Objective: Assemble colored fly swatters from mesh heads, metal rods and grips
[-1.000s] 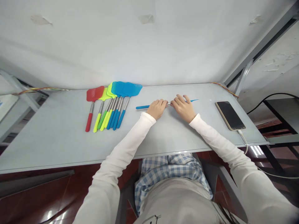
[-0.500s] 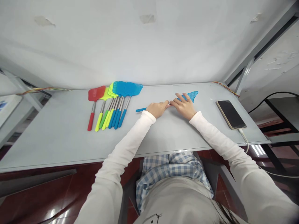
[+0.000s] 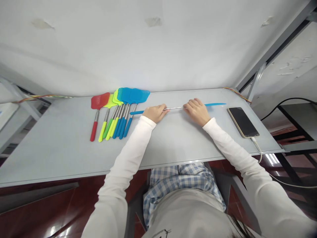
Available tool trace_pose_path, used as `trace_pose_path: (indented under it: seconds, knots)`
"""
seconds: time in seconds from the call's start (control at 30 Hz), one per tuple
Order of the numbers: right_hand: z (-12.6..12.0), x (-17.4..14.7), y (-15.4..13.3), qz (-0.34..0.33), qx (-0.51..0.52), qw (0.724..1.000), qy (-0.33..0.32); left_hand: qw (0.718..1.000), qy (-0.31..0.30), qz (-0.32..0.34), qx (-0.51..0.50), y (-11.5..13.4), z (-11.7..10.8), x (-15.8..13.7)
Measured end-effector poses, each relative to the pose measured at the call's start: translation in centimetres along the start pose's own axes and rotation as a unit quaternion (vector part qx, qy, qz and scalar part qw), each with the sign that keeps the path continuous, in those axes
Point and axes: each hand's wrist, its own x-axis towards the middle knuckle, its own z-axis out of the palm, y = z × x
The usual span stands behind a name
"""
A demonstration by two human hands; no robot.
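A blue fly swatter [image 3: 175,108] is held level above the grey table, its thin metal rod drawn out between my hands. My left hand [image 3: 155,113] is closed on the rod near the blue handle, which sticks out to the left. Around the head end of the rod, my right hand [image 3: 197,111] is closed too. The blue head shows edge-on to the right of that hand, as a narrow strip. To the left lie several more swatters: a red one [image 3: 100,101], yellow and green ones [image 3: 109,127], and blue ones [image 3: 140,96], handles toward me.
A phone [image 3: 243,122] with a white charging cable lies on the right of the grey table [image 3: 61,152]. The white wall stands behind the table's back edge. Coloured wires [image 3: 42,96] run along the back left, and a metal frame rises at the right.
My hands have moved apart, and the swatter's metal rod has lengthened between them. The head has turned from showing its mesh face to edge-on. The handle end has shifted left.
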Motion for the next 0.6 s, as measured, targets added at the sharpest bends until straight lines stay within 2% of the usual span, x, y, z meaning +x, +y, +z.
trace_pose_path:
  seconds: [0.1,0.2,0.3,0.4,0.6]
  knots:
    - [-0.5,0.2,-3.0,-0.022,0.016,0.998,-0.059,0.999,0.026,0.038,-0.022,1.7,-0.1,-0.2]
    - [-1.1,0.3,-4.6,0.012,0.024,0.996,-0.089,0.996,0.056,0.052,-0.035,3.4,-0.2,-0.6]
    - [-1.3,0.2,-4.6,0.066,0.013,0.99,-0.127,0.998,0.048,0.032,-0.032,4.3,0.3,-0.6]
    - [-0.8,0.2,-3.9,0.086,0.004,0.984,-0.154,0.999,0.026,0.002,-0.022,4.8,1.0,-0.4]
    - [0.1,0.9,-2.9,0.095,0.004,0.985,-0.141,0.999,0.029,-0.01,-0.017,4.4,1.3,0.4]
